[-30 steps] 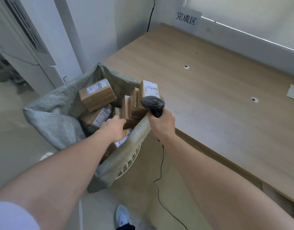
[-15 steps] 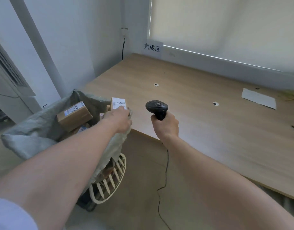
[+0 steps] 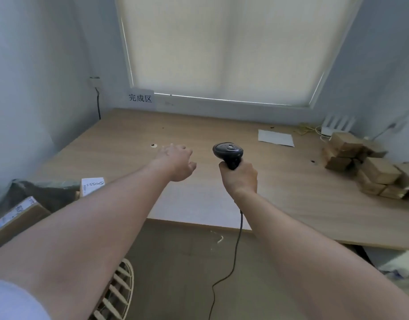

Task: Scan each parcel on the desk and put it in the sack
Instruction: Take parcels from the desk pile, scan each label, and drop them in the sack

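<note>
the right hand is wrapped around the grip of a black barcode scanner, holding it upright over the desk with its head pointing away from the person. a dark cable hangs from below the hand and trails toward the floor. the left hand reaches out over the desk just left of the scanner, fingers loose and holding nothing; it looks to be above the surface rather than touching it, though the blur makes that hard to be sure of.

the unscanned parcels are brown cardboard boxes heaped at the far right of the desk, well apart from both hands. at the lower left the grey sack stands beside the desk edge with parcels in it: a brown box with a white label and a white-topped box with handwriting on it. a pale slatted basket shows below the left forearm.

further back a white sheet of paper lies flat on the desk, a sign with printed characters sits against the back wall, and a white router stands in the right corner under the drawn blind.
</note>
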Tool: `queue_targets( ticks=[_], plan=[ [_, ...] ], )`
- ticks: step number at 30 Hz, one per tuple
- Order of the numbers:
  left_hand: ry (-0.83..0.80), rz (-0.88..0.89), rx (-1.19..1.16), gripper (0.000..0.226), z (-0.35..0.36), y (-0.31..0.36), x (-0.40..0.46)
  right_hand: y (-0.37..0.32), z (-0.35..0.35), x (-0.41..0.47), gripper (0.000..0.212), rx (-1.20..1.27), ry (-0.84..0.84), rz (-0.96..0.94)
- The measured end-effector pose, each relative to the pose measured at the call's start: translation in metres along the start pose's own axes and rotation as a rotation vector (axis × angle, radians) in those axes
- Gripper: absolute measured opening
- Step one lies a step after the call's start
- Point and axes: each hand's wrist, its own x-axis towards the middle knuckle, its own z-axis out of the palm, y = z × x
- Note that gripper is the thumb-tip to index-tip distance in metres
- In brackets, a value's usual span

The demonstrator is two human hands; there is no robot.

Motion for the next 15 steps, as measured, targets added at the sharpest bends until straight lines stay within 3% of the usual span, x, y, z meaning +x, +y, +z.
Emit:
queue_targets(
  ticks=[15],
  plan=[
    [0.154,0.569,0.026,0.054,-0.064,0.216,0.146,0.071,-0.154,0.099,0.028,0.033,0.547,0.24]
  ],
)
